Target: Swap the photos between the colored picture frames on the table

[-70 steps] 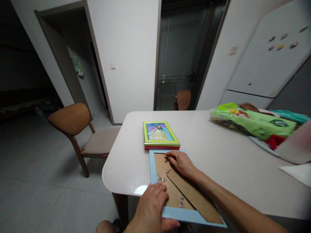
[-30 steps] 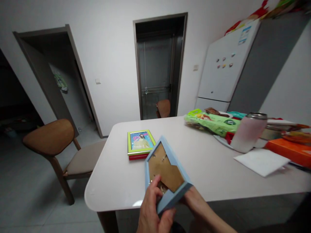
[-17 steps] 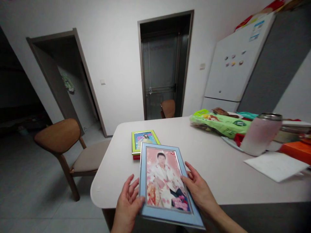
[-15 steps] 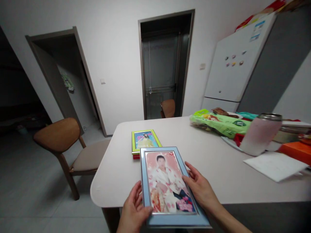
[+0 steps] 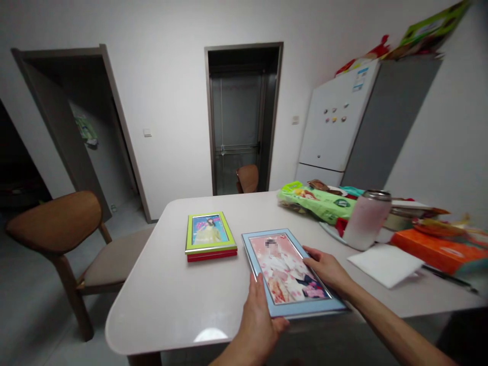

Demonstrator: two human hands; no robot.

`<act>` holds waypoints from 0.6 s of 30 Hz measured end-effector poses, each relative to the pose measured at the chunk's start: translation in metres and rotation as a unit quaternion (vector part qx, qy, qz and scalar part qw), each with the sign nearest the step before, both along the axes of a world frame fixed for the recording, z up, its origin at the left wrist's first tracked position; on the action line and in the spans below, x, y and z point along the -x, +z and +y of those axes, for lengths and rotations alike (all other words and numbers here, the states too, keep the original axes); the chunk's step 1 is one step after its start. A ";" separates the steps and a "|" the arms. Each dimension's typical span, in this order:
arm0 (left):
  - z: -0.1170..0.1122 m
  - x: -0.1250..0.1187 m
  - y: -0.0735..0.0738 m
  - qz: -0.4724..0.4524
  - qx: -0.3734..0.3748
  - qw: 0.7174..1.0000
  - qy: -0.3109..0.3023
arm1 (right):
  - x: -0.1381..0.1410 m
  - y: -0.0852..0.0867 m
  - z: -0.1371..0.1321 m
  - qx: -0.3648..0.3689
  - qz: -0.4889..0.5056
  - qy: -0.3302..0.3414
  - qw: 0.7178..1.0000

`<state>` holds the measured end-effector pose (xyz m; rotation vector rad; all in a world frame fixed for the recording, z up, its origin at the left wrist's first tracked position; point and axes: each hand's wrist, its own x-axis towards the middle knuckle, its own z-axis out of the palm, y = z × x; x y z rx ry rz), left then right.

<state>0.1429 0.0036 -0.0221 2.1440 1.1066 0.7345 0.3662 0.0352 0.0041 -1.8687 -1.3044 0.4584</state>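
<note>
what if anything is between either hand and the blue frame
Nothing visible: the left hand is on the blue frame at its near left corner, and the right hand holds its right edge.

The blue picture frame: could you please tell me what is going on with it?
A person's left hand and right hand hold the blue picture frame by its sides, face up, at the near edge of the white table. Left of it, a green frame lies on something red. A pink bottle stands to the right.
</note>
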 end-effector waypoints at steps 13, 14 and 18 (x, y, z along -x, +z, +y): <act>0.036 -0.015 0.000 0.054 -0.043 0.998 -0.001 | -0.005 -0.005 0.025 0.053 -0.177 -0.032 0.982; 0.041 -0.006 0.000 0.040 -0.041 0.998 0.010 | 0.003 -0.002 0.025 0.051 -0.190 -0.038 0.980; 0.070 0.035 0.000 -0.068 0.065 0.990 0.104 | 0.062 0.013 0.037 -0.009 -0.244 0.006 0.970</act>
